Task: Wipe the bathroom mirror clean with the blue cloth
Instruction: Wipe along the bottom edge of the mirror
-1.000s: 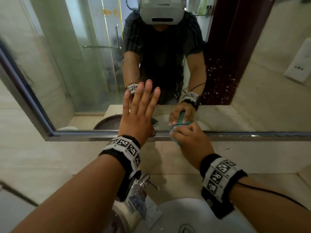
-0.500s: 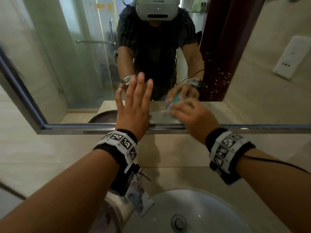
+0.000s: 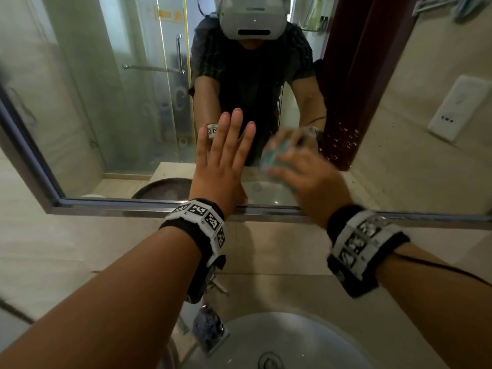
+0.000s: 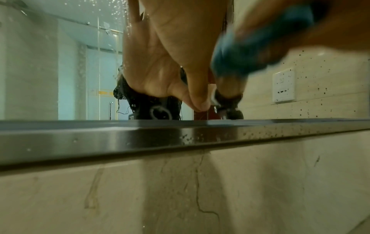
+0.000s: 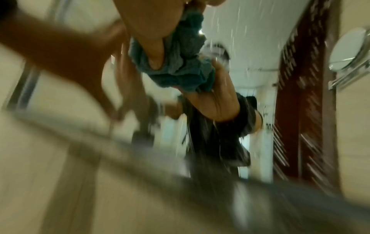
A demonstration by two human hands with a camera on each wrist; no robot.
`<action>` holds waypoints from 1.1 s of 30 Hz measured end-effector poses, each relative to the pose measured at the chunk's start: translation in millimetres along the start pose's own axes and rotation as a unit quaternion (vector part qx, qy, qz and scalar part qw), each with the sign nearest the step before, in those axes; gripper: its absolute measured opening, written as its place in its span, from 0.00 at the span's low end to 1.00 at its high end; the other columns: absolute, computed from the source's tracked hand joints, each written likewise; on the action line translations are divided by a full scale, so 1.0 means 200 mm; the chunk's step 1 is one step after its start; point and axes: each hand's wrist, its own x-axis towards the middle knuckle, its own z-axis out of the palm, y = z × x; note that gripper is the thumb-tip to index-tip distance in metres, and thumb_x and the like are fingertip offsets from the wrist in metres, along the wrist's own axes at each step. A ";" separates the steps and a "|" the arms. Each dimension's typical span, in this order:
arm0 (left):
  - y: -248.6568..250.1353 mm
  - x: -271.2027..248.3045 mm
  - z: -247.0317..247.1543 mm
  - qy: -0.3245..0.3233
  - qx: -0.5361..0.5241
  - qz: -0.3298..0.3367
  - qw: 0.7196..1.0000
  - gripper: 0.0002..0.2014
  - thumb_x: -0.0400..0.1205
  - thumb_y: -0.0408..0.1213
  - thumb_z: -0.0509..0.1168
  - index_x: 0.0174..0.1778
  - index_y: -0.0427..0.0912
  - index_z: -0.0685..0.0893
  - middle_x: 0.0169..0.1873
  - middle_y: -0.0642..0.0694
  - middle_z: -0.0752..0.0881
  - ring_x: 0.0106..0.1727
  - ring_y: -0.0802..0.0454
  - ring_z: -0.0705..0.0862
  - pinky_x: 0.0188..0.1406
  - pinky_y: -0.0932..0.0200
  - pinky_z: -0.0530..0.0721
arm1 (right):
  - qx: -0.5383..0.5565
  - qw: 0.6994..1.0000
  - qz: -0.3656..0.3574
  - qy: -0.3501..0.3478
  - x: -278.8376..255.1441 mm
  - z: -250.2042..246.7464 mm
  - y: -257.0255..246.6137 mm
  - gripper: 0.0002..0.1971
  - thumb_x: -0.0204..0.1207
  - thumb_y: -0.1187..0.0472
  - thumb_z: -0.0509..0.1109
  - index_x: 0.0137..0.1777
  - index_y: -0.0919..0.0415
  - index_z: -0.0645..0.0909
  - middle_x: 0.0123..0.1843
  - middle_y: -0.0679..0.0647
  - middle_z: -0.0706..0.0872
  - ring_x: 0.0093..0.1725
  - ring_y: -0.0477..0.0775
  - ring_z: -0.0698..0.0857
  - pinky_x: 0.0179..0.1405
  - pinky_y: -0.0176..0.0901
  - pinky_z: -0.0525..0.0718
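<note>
The left hand (image 3: pixel 223 166) lies flat against the mirror (image 3: pixel 106 102) at centre frame, fingers straight and together, its heel just above the steel frame (image 3: pixel 106 207); its grip has hold of nothing. Just right of it the right hand (image 3: pixel 306 177), blurred, has its grip closed round the bunched blue cloth (image 3: pixel 274 155) and presses it against the glass. In the right wrist view the cloth (image 5: pixel 180 66) is crumpled between thumb and palm. White specks dot the glass to the right, over the reflected dark door (image 3: pixel 346 145). A basin (image 3: pixel 279 339) sits at lower centre.
</note>
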 end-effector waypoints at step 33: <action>-0.08 0.20 -0.18 -0.005 0.020 -0.003 1.000 0.73 0.53 0.71 0.74 0.83 0.37 0.39 0.81 0.39 0.40 0.82 0.40 0.40 0.81 0.41 0.42 | 0.033 0.979 0.126 0.155 0.44 -0.28 0.12 0.19 0.71 0.66 0.65 0.62 0.56 0.83 0.64 0.57 0.82 0.58 0.64 0.76 0.57 0.49 0.77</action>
